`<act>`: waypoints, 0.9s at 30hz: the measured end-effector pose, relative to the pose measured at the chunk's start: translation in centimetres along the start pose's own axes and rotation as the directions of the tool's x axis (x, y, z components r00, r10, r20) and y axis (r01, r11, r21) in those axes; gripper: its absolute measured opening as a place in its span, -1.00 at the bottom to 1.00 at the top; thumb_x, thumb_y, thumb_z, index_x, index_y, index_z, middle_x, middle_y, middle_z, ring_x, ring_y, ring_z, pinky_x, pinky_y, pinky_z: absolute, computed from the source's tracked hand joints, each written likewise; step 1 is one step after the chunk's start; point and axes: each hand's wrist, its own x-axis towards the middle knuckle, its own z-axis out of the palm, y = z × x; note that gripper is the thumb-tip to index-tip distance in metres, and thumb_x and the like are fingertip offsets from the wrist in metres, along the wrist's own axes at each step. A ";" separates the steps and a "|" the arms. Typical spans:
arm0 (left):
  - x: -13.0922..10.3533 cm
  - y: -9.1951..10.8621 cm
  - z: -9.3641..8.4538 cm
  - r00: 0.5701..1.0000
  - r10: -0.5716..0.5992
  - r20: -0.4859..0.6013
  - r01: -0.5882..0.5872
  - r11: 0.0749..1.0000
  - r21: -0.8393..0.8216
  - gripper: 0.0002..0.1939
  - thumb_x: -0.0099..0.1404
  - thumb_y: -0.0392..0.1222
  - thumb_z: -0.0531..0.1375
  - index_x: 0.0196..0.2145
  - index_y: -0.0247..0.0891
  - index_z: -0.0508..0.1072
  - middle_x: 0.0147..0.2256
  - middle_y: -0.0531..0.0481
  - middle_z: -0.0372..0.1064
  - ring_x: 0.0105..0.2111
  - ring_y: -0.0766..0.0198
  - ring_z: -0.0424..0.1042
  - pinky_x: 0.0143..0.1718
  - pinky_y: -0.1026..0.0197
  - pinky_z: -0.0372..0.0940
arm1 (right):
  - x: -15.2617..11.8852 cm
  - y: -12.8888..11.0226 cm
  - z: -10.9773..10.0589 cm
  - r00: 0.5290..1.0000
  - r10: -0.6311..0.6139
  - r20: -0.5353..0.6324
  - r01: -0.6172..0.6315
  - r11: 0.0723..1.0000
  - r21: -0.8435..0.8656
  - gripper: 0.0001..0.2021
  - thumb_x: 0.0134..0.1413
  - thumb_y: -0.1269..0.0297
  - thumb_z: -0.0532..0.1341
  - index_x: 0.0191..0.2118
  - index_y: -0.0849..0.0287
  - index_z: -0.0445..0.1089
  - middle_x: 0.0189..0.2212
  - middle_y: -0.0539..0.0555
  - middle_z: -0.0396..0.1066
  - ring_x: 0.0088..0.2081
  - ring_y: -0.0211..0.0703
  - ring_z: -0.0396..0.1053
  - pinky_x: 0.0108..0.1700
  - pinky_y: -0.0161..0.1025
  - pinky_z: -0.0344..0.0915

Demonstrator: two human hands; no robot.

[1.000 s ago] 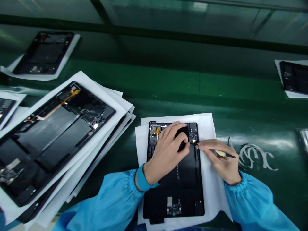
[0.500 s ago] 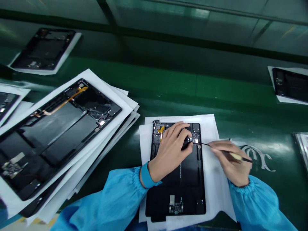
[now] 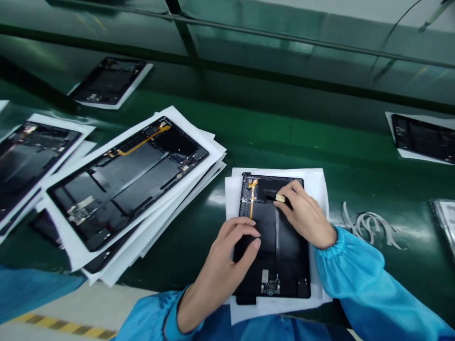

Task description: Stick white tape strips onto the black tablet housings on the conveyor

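A tablet housing [image 3: 291, 255] with its inside exposed lies upright before me on white sheets. My right hand [image 3: 305, 215] is over its upper right part, fingers closed round a thin dark tool with a cream band [image 3: 280, 198]. Most of that tool is hidden by the hand, so its exact kind is unclear. Across the housing's left side reaches my left hand [image 3: 231, 255], thumb and fingers apart and holding nothing. An orange flex cable [image 3: 252, 199] runs along the upper left inside, and a small circuit board [image 3: 270, 287] sits at the bottom.
To the left stands a fanned stack of tablet housings [image 3: 142, 166] between white sheets, with another housing [image 3: 39, 147] beyond it. Further housings lie at the back left [image 3: 110, 80] and far right [image 3: 426, 137]. Curled white strips [image 3: 373, 225] rest on the green table [image 3: 270, 128].
My right hand has moved left onto the housing with the tool, its cream band now at the fingertips. My left hand has drawn back toward me and opened. The camera view has shifted.
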 end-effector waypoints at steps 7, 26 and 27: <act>-0.6 2.5 1.4 0.940 -0.132 0.314 0.276 0.836 -0.474 -0.73 0.40 0.01 0.13 -0.18 -0.21 0.52 -0.24 -0.07 0.50 -0.23 0.22 0.48 -0.17 0.21 0.38 | -7.1 -2.6 -4.2 0.980 -0.135 -0.145 0.149 0.984 0.092 -0.84 0.31 0.35 0.04 -0.17 0.09 0.36 -0.20 0.10 0.34 -0.37 -0.23 0.44 -0.42 -0.31 0.38; -1.3 3.1 3.8 0.976 0.190 0.105 -0.158 0.953 -0.257 -0.77 0.41 -0.33 0.11 -0.14 -0.22 0.56 -0.29 -0.06 0.51 -0.30 0.25 0.48 -0.27 0.28 0.41 | -11.7 -2.1 -3.4 0.914 -0.353 -0.200 0.330 0.933 -0.141 -0.62 0.28 0.56 -0.10 0.02 0.29 0.38 -0.20 0.19 0.49 -0.35 -0.17 0.51 -0.33 -0.27 0.47; -1.2 3.2 3.9 0.963 0.253 0.092 -0.229 0.949 -0.218 -0.76 0.41 -0.36 0.09 -0.12 -0.23 0.54 -0.28 -0.07 0.50 -0.30 0.24 0.47 -0.26 0.26 0.41 | -11.7 -2.2 -3.5 0.906 -0.372 -0.204 0.336 0.923 -0.188 -0.62 0.27 0.56 -0.11 -0.01 0.32 0.39 -0.23 0.20 0.50 -0.36 -0.16 0.51 -0.35 -0.26 0.47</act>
